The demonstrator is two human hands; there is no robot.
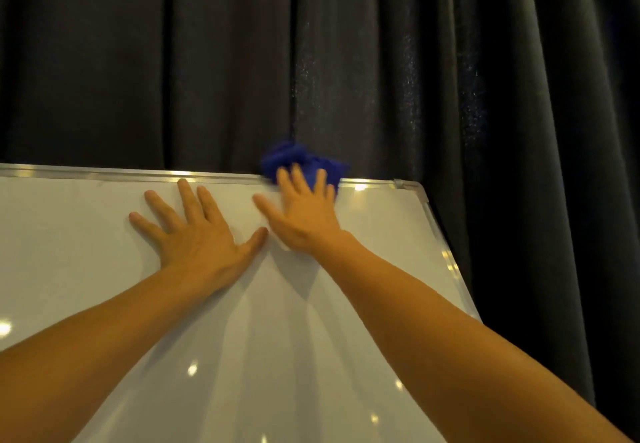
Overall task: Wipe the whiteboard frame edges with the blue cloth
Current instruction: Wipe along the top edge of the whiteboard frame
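On the top frame edge (214, 177) of the whiteboard (104, 252), the blue cloth (301, 163) sits bunched up, close to the board's upper right corner. It lies under and beyond the fingertips (297, 170) of the right hand (303, 215), which presses flat on it with the fingers spread; part of the cloth rises above the frame, in front of the dark curtain (450, 78). This hand and the cloth look blurred. Just left of it, the left hand (197, 231) lies flat on the white surface below the frame, fingers wide apart and holding nothing; its thumb nearly meets the right hand.
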